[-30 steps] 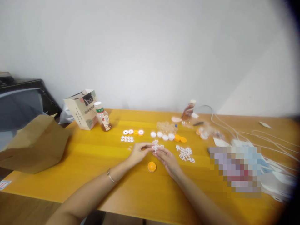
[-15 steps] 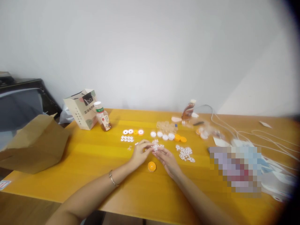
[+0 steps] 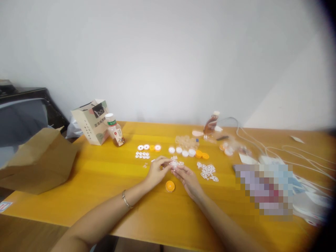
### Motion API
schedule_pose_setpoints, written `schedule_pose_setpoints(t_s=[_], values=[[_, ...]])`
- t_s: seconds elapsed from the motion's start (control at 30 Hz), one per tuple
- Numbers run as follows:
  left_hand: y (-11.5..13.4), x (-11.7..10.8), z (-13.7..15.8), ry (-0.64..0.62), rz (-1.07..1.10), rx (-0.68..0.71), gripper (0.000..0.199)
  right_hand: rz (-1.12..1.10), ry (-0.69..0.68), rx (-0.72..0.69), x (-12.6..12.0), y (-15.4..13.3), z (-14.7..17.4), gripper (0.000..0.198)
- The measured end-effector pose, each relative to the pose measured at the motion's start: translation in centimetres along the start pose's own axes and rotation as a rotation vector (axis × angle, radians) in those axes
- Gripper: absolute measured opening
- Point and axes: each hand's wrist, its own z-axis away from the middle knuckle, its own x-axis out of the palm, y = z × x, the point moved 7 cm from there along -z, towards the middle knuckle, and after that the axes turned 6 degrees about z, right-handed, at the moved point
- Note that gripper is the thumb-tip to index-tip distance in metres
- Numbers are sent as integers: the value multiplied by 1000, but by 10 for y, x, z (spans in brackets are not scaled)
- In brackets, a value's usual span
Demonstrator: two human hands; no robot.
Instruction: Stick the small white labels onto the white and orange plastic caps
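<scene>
My left hand [image 3: 156,172] and my right hand [image 3: 188,179] meet at their fingertips over the middle of the table, both closed in a pinch. What sits between them is too small to make out; white bits show at the fingertips. Just beyond lie small white perforated pieces [image 3: 180,163]. Nearer to me, below the fingertips, is a round orange cap-like part [image 3: 170,186]. To the right of my right hand is a pile of similar white perforated pieces [image 3: 208,171]. Small white round parts [image 3: 142,155] lie in two rows past my left hand.
Behind my hands stand white and orange round parts in a left row [image 3: 146,147] and a right row [image 3: 185,153]. Clear plastic parts [image 3: 183,141] lie farther back. Bottles [image 3: 115,131], a paper bag [image 3: 91,124], a brown bag [image 3: 39,161] and white cables [image 3: 262,148] surround the workspace.
Almost nothing differs. My fingertips shift very slightly around what they pinch; the parts on the table stay put.
</scene>
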Motion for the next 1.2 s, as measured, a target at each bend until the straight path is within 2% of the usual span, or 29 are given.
schedule_pose_setpoints(t_s=[0.23, 0.5, 0.67, 0.9, 1.0, 1.1, 1.2], values=[[-17, 3, -3, -45, 58, -155, 15, 13, -24, 1, 2, 1, 0, 17], [-24, 9, -2, -59, 124, -211, 13, 69, -13, -35, 0, 1, 0, 15], [-24, 7, -3, -56, 208, -214, 16, 36, -27, -35, 3, -2, 1, 17], [-13, 8, -5, -118, 297, -138, 17, -3, -162, 87, 7, 0, 1, 16], [-10, 8, -6, -147, 245, -93, 20, -23, -124, 22, 2, -7, -1, 23], [-13, 5, -5, -155, 76, -69, 23, -55, -9, -41, -8, -11, -4, 31], [-16, 9, -2, -254, -123, -31, 19, -73, 88, -52, -17, -8, -6, 28]])
